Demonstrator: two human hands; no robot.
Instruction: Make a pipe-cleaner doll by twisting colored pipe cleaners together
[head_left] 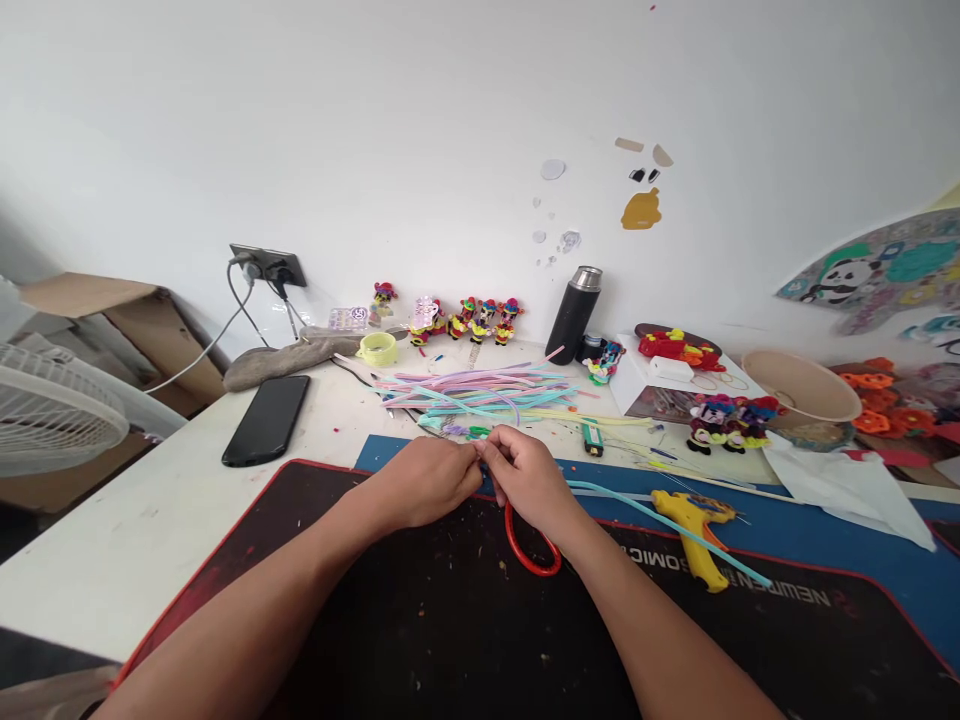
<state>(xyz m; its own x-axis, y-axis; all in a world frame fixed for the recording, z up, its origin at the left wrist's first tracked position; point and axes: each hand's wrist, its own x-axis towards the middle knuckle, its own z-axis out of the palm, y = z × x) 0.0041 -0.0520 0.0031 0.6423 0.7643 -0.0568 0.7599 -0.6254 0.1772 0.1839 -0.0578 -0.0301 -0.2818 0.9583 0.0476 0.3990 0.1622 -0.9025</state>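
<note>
My left hand [442, 480] and my right hand [525, 475] meet over the back edge of the black mat [450, 620]. Both are closed, thumbs and fingers pinched together at the tips. Whatever sits between them is hidden by the fingers. A light-blue pipe cleaner [645, 508] comes out from behind my right wrist and runs right across a yellow glue gun [694, 535]; its other end is out of sight. Below my right hand, a red looped handle [536, 568] lies on the mat, the rest of that tool covered. Just behind my hands lies a pile of pastel pipe cleaners [480, 390].
Small colourful figures [484, 318] line the wall, with more figures [731, 422] at right. A phone [268, 420] and a yellow tape roll [377, 349] lie left. A black flask [576, 315], white box [660, 380] and beige bowl [802, 385] stand behind. A fan [56, 410] is far left.
</note>
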